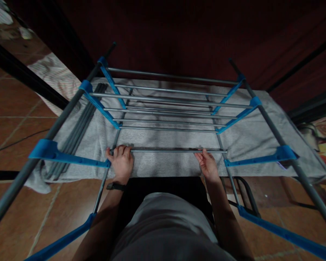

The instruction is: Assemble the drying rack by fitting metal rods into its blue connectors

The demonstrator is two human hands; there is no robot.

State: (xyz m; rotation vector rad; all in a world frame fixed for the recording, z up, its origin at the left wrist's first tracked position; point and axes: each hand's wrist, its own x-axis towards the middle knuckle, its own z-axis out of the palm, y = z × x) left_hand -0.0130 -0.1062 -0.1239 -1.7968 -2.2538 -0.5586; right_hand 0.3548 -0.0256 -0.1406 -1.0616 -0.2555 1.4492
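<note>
A grey metal tube (163, 150) lies crosswise inside a partly built rack of grey tubes and blue plastic brackets. My left hand (121, 163) is closed round its left end, beside the inner end of the left blue bracket (70, 156). Near the other end, my right hand (207, 165) pinches the tube between thumb and fingers. The right blue bracket (256, 158) sits just beyond that hand. Farther back, several crossbars (168, 100) join the two sides of the rack.
Several loose grey tubes (80, 127) lie on the grey cloth (282, 119) at the left. Long side tubes (274, 127) slant up past both arms. A dark red panel (174, 40) stands behind, and tiled floor (13, 137) shows at left.
</note>
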